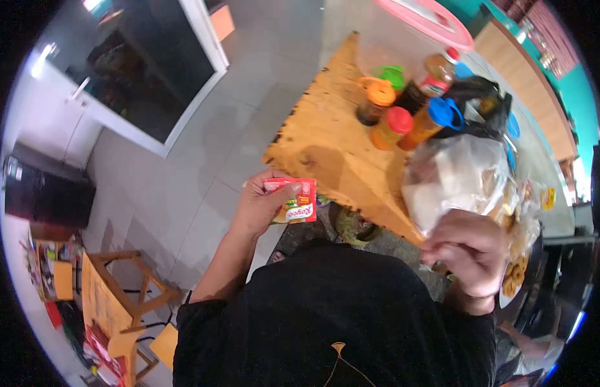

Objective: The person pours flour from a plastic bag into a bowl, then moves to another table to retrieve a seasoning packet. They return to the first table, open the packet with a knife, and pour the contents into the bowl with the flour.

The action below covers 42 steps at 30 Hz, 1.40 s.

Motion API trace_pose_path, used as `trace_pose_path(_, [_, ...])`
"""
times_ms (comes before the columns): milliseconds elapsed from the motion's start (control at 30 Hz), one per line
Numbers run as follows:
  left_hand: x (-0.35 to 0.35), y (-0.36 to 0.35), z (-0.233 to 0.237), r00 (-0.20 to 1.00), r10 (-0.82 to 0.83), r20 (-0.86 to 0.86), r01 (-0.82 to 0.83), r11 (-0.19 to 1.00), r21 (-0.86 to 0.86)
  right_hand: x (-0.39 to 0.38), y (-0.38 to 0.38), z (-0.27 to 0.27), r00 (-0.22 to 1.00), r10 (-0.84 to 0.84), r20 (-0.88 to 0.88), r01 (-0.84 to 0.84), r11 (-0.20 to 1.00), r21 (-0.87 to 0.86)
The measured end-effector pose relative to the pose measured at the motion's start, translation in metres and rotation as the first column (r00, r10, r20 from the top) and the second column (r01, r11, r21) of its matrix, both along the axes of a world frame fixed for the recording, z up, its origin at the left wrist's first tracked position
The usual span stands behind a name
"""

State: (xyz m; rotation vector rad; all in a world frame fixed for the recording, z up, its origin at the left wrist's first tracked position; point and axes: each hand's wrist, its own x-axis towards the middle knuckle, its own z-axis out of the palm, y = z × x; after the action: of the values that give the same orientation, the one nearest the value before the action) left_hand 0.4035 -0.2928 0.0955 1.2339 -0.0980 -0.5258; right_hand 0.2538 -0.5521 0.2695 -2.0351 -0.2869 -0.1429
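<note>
My left hand (262, 201) pinches a red and yellow Royco seasoning sachet (300, 209) between thumb and fingers, just off the near edge of the wooden table (332, 122). On the right, my right hand (467, 251) is closed with its fingertips drawn together, somewhat blurred. Whatever those fingertips may hold is too small to make out. Close beyond that hand lies a clear plastic bag (454, 174) with pale contents.
Sauce bottles with orange (376, 97), red (398, 124) and blue (438, 119) caps stand on the table. Behind them are a red-capped bottle (438, 71) and a pink-lidded tub (403, 32). Ring-shaped food (514, 277) lies at right. A wooden stool (132, 290) stands lower left.
</note>
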Motion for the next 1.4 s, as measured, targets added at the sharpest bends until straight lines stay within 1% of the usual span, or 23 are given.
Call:
trace_pose_path(100, [-0.007,0.055,0.001,0.999,-0.018,0.042,0.014,0.995,0.101,0.040,0.067,-0.034,0.972,0.081,-0.219,-0.071,0.996,0.054])
trace_pose_path(233, [-0.022,0.115,0.002,0.997,-0.016,0.074,0.012,0.998,0.060,0.093,0.149,-0.098,0.941,0.265,-0.210,-0.258,0.964,0.056])
trace_pose_path(300, [-0.030,0.144,0.002,0.996,-0.008,0.092,-0.004,0.992,0.126,0.114,0.185,-0.118,0.902,0.393,-0.179,-0.398,0.917,0.010])
trace_pose_path(333, [-0.033,0.158,0.000,0.995,0.002,0.100,-0.018,0.987,0.161,0.122,0.201,-0.122,0.872,0.437,-0.219,-0.451,0.893,-0.013])
trace_pose_path(367, [-0.037,0.170,-0.004,0.986,0.026,0.164,-0.059,0.978,0.199,0.128,0.213,-0.126,0.839,0.480,-0.257,-0.504,0.863,-0.037])
trace_pose_path(400, [-0.040,0.180,-0.007,0.988,0.085,0.129,-0.106,0.980,0.171,0.135,0.227,-0.130,0.803,0.518,-0.295,-0.557,0.828,-0.062])
trace_pose_path(467, [-0.048,0.200,-0.010,0.981,0.188,0.051,-0.193,0.975,0.112,0.145,0.251,-0.140,0.817,0.513,-0.264,-0.527,0.849,0.020])
trace_pose_path(500, [-0.050,0.210,-0.011,0.983,0.181,0.041,-0.182,0.983,0.030,0.153,0.257,-0.143,0.822,0.514,-0.245,-0.523,0.852,0.032])
trace_pose_path(533, [-0.053,0.219,-0.010,0.982,0.190,0.007,-0.190,0.982,0.004,0.160,0.263,-0.143,0.828,0.511,-0.230,-0.516,0.856,0.044])
trace_pose_path(600, [-0.056,0.228,-0.013,0.979,0.193,-0.062,-0.197,0.978,-0.063,0.172,0.273,-0.144,0.802,0.526,-0.284,-0.523,0.847,0.091])
trace_pose_path(633, [-0.057,0.228,-0.014,0.973,0.224,-0.050,-0.227,0.972,-0.066,0.178,0.275,-0.143,0.788,0.530,-0.314,-0.524,0.844,0.112])
trace_pose_path(733, [-0.060,0.225,-0.018,0.949,0.316,-0.014,-0.316,0.944,-0.093,0.195,0.288,-0.135,0.648,0.607,-0.459,-0.678,0.735,0.013])
trace_pose_path(767, [-0.060,0.222,-0.021,0.942,0.336,-0.004,-0.335,0.935,-0.115,0.202,0.292,-0.142,0.559,0.679,-0.477,-0.741,0.667,0.080])
trace_pose_path(800, [-0.063,0.219,-0.023,0.936,0.352,-0.003,-0.349,0.927,-0.139,0.204,0.297,-0.144,0.526,0.690,-0.497,-0.762,0.642,0.085])
trace_pose_path(867, [-0.065,0.220,-0.026,0.923,0.384,0.009,-0.382,0.921,-0.080,0.206,0.305,-0.145,0.462,0.701,-0.544,-0.798,0.595,0.089])
trace_pose_path(933, [-0.065,0.223,-0.039,0.910,0.408,0.075,-0.407,0.913,-0.023,0.213,0.308,-0.151,0.433,0.727,-0.533,-0.819,0.565,0.104])
trace_pose_path(1033, [-0.070,0.225,-0.032,0.882,0.464,0.082,-0.470,0.880,0.072,0.224,0.309,-0.157,0.394,0.730,-0.558,-0.837,0.536,0.110])
trace_pose_path(1067, [-0.068,0.228,-0.037,0.870,0.481,0.107,-0.489,0.870,0.061,0.226,0.316,-0.157,0.380,0.726,-0.574,-0.841,0.529,0.112])
trace_pose_path(1133, [-0.063,0.233,-0.046,0.847,0.508,0.156,-0.519,0.853,0.045,0.225,0.333,-0.149,0.361,0.741,-0.566,-0.883,0.466,0.046])
trace_pose_path(1167, [-0.064,0.241,-0.044,0.847,0.516,0.127,-0.530,0.836,0.143,0.225,0.343,-0.146,0.357,0.749,-0.558,-0.899,0.438,0.013])
trace_pose_path(1267, [-0.062,0.274,-0.048,0.784,0.589,0.194,-0.618,0.772,0.152,0.227,0.382,-0.150,0.383,0.745,-0.547,-0.881,0.472,0.026])
trace_pose_path(1367, [-0.060,0.320,-0.054,0.787,0.602,0.135,-0.617,0.770,0.165,0.234,0.429,-0.159,0.367,0.787,-0.495,-0.870,0.479,0.118])
trace_pose_path(1400, [-0.057,0.336,-0.054,0.784,0.612,0.101,-0.620,0.768,0.158,0.237,0.447,-0.160,0.358,0.789,-0.500,-0.877,0.467,0.110])
